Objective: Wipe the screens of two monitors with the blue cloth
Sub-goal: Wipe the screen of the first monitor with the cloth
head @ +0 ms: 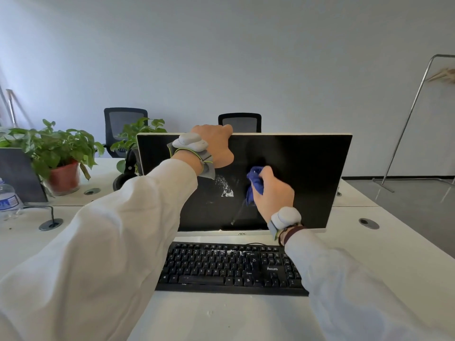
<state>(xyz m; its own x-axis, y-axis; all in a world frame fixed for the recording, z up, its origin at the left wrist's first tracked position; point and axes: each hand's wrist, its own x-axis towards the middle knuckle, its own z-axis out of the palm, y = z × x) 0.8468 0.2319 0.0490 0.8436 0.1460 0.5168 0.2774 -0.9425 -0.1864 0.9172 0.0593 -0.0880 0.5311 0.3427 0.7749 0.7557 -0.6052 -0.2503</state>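
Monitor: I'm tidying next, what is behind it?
Two black chair backs and a leafy plant show above and beside the monitor. The desk directly behind it, and the left hand's fingertips over its top edge, are hidden.

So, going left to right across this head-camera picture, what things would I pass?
First the water bottle, potted plant, left hand gripping the monitor top, blue cloth, right hand holding it, metal rack.

Keyboard (pixel 231 268) before monitor (pixel 307 173)

Soft, even daylight from the left; wide-angle bending at the edges.
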